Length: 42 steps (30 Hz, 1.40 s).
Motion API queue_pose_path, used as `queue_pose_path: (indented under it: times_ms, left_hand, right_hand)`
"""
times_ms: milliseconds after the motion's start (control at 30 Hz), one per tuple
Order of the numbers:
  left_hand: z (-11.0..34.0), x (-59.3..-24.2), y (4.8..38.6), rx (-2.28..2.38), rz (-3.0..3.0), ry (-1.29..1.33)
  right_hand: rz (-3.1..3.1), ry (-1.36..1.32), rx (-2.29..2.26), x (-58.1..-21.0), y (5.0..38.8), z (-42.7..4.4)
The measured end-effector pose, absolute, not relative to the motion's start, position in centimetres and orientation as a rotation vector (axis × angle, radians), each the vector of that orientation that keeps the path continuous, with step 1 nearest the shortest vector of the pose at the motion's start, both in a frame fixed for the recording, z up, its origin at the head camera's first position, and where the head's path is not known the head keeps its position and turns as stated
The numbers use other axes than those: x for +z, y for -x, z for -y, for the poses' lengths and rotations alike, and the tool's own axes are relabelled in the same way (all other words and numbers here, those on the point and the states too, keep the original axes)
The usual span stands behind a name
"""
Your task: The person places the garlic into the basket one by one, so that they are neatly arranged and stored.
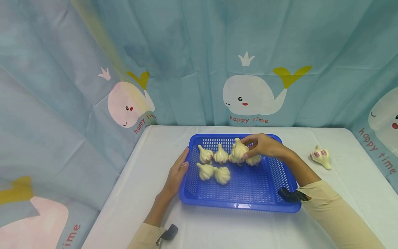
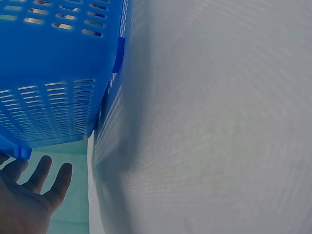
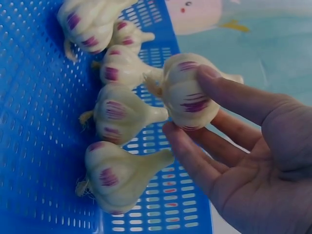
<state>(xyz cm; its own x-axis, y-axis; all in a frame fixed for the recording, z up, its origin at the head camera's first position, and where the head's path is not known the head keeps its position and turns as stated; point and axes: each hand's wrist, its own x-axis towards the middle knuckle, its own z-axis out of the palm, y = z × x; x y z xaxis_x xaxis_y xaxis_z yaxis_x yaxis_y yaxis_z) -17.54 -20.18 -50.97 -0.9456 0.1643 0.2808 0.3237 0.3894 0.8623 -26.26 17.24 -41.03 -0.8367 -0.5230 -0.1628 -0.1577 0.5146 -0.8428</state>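
Note:
In the head view, my right hand [image 1: 264,145] pinches a garlic bulb [image 1: 239,151] between thumb and fingers, above the back row in a blue plastic basket [image 1: 236,206]. The right wrist view shows this held bulb [image 3: 187,92] with purple streaks, raised over other bulbs. Inside the basket, a back row includes a bulb [image 1: 221,154] at centre left and another [image 1: 253,159] partly under my right hand. Two more, one of them a ribbed bulb [image 1: 222,175], lie in front on the left. My left hand [image 1: 176,173] rests against the basket's left rim, fingers extended.
A single garlic bulb [image 1: 321,157] with purple streaks lies on the white tablecloth [image 1: 339,145], right of the basket. A blue curtain [image 1: 192,103] printed with whales hangs behind the table and along its sides.

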Motion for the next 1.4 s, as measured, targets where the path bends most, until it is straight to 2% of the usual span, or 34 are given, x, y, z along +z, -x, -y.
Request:
queue_pose_path:
  times_ms: [1400]
  left_hand:
    - [20.2, -51.0, 17.5, -1.593, 2.489, 0.448]
  right_hand:
    - [-2.270, 0.686, -0.955, -42.7, 25.7, -15.6]
